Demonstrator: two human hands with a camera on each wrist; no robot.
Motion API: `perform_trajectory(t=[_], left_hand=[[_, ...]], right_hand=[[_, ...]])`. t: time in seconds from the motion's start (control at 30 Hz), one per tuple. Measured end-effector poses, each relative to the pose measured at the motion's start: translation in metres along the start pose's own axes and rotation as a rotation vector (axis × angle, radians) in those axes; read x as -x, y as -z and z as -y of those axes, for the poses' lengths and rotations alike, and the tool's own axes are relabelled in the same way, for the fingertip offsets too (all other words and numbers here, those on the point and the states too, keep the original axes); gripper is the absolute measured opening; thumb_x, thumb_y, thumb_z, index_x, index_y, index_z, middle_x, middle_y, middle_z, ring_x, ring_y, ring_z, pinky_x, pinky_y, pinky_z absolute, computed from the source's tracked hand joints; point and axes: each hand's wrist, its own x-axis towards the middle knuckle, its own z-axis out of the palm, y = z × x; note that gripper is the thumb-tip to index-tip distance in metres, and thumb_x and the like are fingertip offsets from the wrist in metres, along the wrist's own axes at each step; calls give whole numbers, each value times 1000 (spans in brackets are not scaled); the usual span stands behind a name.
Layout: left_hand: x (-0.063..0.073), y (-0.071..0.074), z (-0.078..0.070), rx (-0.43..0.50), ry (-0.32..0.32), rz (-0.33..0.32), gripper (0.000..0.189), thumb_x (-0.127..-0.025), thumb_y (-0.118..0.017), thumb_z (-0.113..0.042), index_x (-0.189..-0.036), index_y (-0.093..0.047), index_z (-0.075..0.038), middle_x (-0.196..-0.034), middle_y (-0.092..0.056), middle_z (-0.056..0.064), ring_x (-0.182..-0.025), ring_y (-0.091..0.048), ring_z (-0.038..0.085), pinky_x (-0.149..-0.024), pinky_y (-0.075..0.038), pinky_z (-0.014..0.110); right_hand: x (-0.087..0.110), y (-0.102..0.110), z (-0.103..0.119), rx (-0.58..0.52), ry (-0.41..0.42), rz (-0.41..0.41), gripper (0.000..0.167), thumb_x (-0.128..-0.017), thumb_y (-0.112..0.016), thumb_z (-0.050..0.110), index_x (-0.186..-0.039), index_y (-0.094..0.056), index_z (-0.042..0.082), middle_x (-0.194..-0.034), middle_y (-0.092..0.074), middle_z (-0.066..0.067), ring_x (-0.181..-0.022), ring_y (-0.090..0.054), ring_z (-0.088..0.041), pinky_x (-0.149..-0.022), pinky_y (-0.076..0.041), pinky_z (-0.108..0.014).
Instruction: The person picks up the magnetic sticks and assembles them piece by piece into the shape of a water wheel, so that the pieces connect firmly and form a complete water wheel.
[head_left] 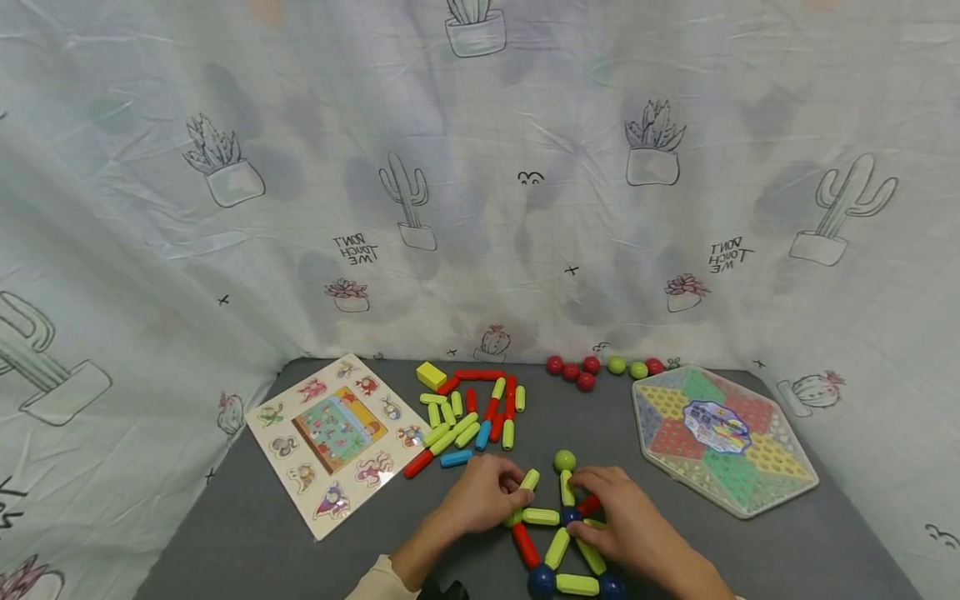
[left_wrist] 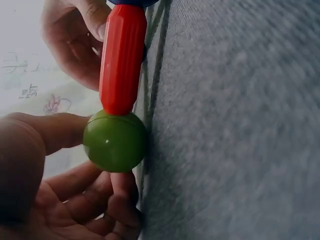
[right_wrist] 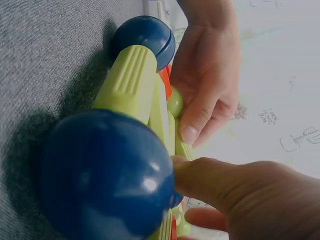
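Note:
A flat frame of magnetic rods and balls lies on the grey table, with a red rod (head_left: 527, 546) and a yellow-green rod (head_left: 577, 584) among its sides. My left hand (head_left: 483, 493) pinches a yellow-green rod (head_left: 530, 479) between thumb and fingers, right by the green ball (left_wrist: 115, 141) at the frame's left corner. Thumb and fingers of my right hand (head_left: 628, 518) grip around the middle blue ball (head_left: 570, 517). Beyond it, another yellow-green rod (head_left: 567, 490) leads to a green ball (head_left: 565, 460). Two blue balls, one of them large in the right wrist view (right_wrist: 102, 175), form the near corners.
Loose red, blue and yellow-green rods (head_left: 468, 417) lie behind my left hand, beside a yellow block (head_left: 431, 376). Several red and green balls (head_left: 591, 365) sit along the back. A picture puzzle board (head_left: 300, 417) lies left, a hexagonal game board (head_left: 720, 437) right.

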Motion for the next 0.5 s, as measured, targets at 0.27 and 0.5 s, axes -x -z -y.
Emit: perform_trajectory(t=[0.27,0.5], left_hand=[[-3,-7,30,-59,28,22,19,-100,-80,-35,-101,-83,-16,-77,-67,-16,-65,-58,0,-58,-48,22],[7,-2,3,-61,89,21,18,-99,-81,-25,-105,-84,-9,-76,-68,-12,-64,-60,2,-59,-49,22]], right_hand=[[-4,1,0,-43,-1,85,43,-94,-89,32,-131,-73,15,-127,-76,2,-118,-65,-26,-95,-60,-46],[-8,4,2,-144,-19,148,44,-96,-86,32,-136,-72,18,-132,-73,5,-122,-65,-25,-98,-59,-44]])
